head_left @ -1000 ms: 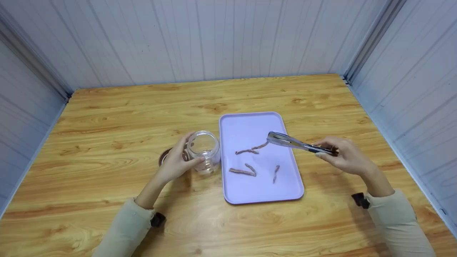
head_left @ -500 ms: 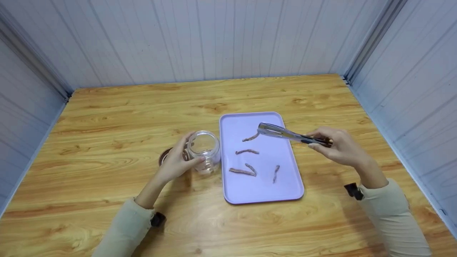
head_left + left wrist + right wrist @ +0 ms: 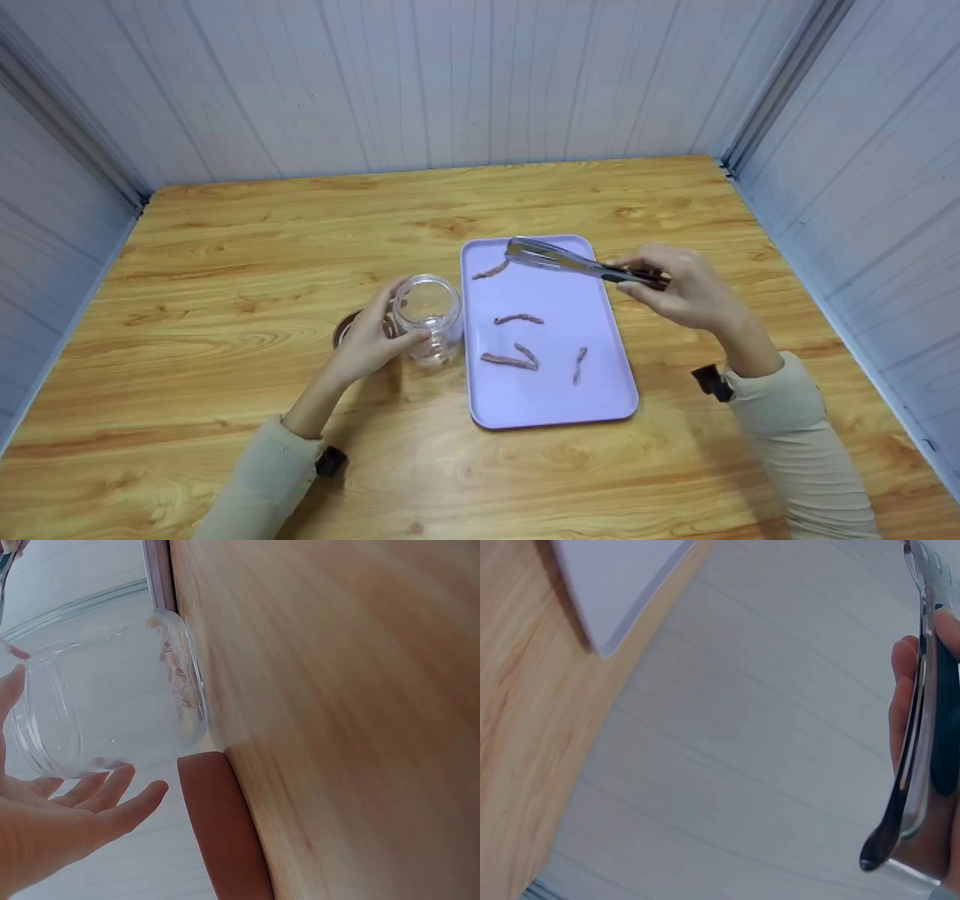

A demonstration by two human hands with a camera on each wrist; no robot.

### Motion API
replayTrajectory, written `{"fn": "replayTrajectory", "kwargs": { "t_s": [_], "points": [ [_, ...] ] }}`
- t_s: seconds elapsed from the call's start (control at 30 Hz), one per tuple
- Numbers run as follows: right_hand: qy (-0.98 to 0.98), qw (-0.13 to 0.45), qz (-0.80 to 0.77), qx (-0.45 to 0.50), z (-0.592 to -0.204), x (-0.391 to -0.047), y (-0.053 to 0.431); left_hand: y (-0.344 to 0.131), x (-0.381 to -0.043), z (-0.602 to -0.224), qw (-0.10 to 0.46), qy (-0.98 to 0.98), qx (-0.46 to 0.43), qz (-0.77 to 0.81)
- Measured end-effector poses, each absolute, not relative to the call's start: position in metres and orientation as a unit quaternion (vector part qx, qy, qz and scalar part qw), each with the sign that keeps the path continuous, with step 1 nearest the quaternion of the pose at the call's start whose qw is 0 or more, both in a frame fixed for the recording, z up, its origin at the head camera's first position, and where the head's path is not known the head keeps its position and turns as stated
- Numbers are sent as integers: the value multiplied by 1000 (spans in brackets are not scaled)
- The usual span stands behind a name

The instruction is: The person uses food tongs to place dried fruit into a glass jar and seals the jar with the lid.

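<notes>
My left hand [image 3: 373, 337] holds a clear jar [image 3: 429, 319] by its side, thumb in front and fingers behind. The jar stands without a lid beside the lilac tray [image 3: 551, 397]. In the left wrist view, brownish bits [image 3: 177, 675] lie at the bottom of the jar. My right hand [image 3: 679, 289] grips metal tongs [image 3: 555, 257] by their dark handles, above the far part of the tray. From the tongs' tips a thin brown twisted strip [image 3: 491, 270] sticks out to the left. Below it on the tray lie several similar strips [image 3: 510, 361].
A reddish-brown round lid [image 3: 225, 829] lies on the wooden table [image 3: 247, 247], left of the jar and partly hidden by my left hand. Panelled walls [image 3: 450, 82] enclose the table at the back and both sides.
My right hand has moved left and away from me, carrying the tongs and the strip across the tray towards its far left. The left hand and jar have stayed put.
</notes>
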State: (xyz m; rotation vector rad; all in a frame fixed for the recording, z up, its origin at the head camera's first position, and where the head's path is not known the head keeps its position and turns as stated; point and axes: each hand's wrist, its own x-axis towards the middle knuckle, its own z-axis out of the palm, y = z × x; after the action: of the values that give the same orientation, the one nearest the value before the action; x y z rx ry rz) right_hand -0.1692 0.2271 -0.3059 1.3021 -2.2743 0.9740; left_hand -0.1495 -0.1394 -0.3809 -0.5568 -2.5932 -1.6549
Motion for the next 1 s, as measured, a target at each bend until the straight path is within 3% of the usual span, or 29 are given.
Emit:
{"fn": "replayTrajectory", "kwargs": {
  "t_s": [0.3,0.63,1.0],
  "points": [
    [-782,168,357,483,-326,-185,210,-140,-151,-383,11,-835,-176,-521],
    [-780,163,333,504,-352,-196,194,-149,-168,-414,11,-825,-176,-536],
    [-799,150,319,487,-359,-195,200,-143,-154,-389,11,-820,-183,-542]
  ]
}}
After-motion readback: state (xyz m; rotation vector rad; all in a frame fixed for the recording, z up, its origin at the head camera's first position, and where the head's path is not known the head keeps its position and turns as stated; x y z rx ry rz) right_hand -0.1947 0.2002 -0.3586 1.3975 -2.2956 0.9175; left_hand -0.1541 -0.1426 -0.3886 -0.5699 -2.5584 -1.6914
